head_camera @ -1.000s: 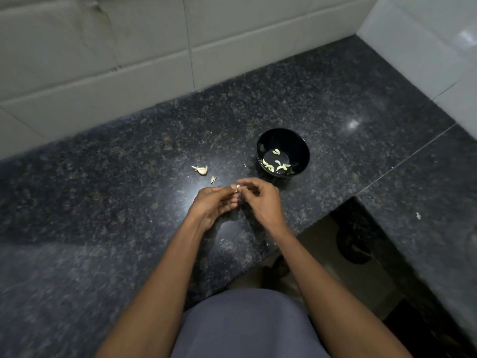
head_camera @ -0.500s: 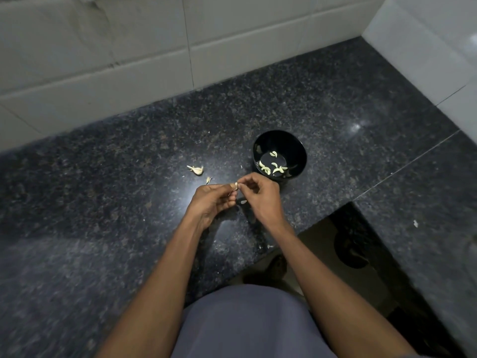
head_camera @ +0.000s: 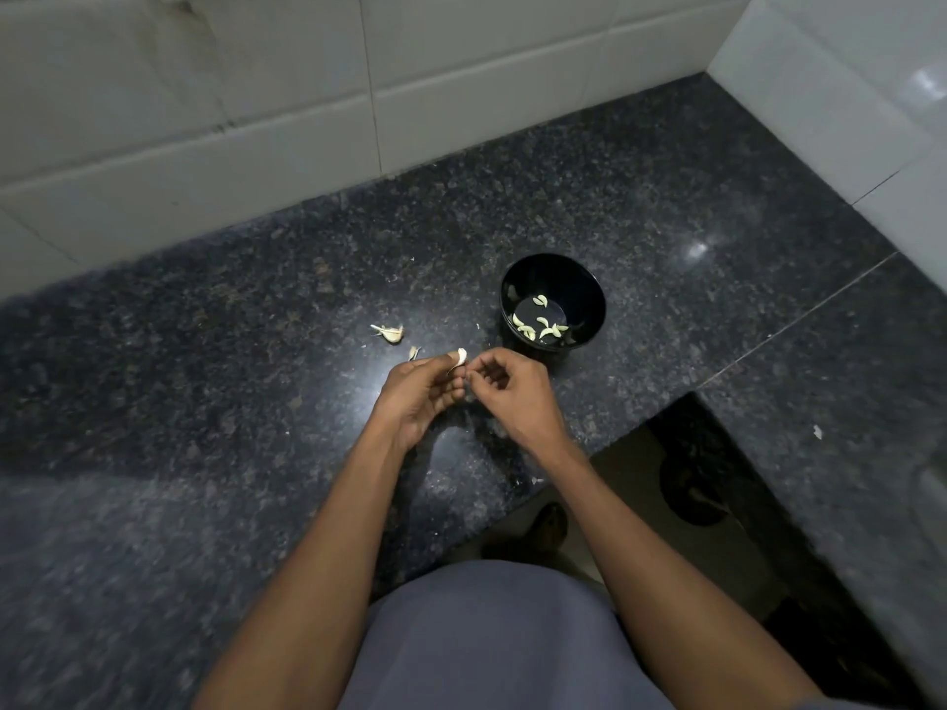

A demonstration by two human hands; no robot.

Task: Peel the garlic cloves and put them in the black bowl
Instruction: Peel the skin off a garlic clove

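Observation:
A pale garlic clove (head_camera: 460, 357) sticks up from the fingertips of my left hand (head_camera: 423, 394), which pinches it just above the dark granite counter (head_camera: 256, 402). My right hand (head_camera: 512, 394) sits close beside it, fingers curled, its fingertips at the clove's skin. What it holds is too small to make out. The black bowl (head_camera: 589, 289) stands just behind and to the right of my hands, with several peeled cloves (head_camera: 540, 324) in its bottom. An unpeeled garlic piece (head_camera: 390, 332) lies on the counter left of the bowl.
A small scrap of skin (head_camera: 414, 353) lies near my left hand. White tiled walls (head_camera: 256, 120) rise behind and at the right. The counter turns a corner at the right, with its front edge (head_camera: 563, 474) near my body and dark floor below.
My hands have stayed together in front of the bowl. The clove now shows more plainly above my left fingertips. The camera shifted slightly.

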